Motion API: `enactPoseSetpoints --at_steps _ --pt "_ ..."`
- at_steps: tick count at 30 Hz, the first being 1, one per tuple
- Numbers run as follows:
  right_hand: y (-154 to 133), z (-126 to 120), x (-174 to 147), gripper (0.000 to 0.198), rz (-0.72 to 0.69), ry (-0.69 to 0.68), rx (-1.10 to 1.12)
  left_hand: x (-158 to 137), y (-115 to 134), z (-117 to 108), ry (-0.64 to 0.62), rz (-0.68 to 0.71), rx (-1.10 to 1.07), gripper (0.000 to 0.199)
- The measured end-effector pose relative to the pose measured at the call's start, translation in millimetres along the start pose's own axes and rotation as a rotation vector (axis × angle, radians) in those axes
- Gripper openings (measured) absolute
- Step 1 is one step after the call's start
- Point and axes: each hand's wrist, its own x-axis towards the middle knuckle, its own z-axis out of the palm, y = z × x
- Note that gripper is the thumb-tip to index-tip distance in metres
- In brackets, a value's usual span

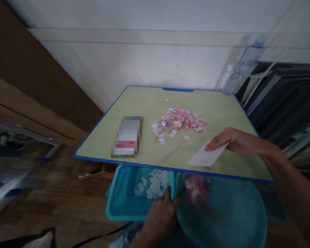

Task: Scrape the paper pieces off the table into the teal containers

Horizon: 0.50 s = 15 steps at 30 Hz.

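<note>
You're pinching white rectangular card point(206, 155) in right hand point(228, 138); left hand point(162, 210) lying over teal plastic tray point(113, 203), grip unclear. Low card sweep risking scattering small pink-white paper-like squares point(179, 120).

A plain white card point(200, 157), marked by a small dark spot near its lower edge, is held slanted, its free end pointed toward eight o'clock. At eleven o'clock from it, small pink-and-white squares point(179, 119) are strewn in a loose, overlapping heap. At seven o'clock from the heap, white paper pieces point(156, 184) are gathered toward the two o'clock side of a rectangular teal tray point(119, 206).
</note>
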Motion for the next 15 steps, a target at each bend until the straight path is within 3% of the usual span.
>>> enactPoseSetpoints --at_steps 6,10,15 --pt "10 -2 -13 0.029 -0.063 -0.026 0.027 0 0 -1 -0.005 0.007 -0.006 0.049" --pt "12 -10 -21 0.037 -0.04 0.001 -0.085 1 -1 -1 -0.009 0.009 -0.01 0.051" --pt "6 -8 3 0.038 -0.11 0.069 -0.171 1 -1 1 0.009 0.019 -0.012 0.05"
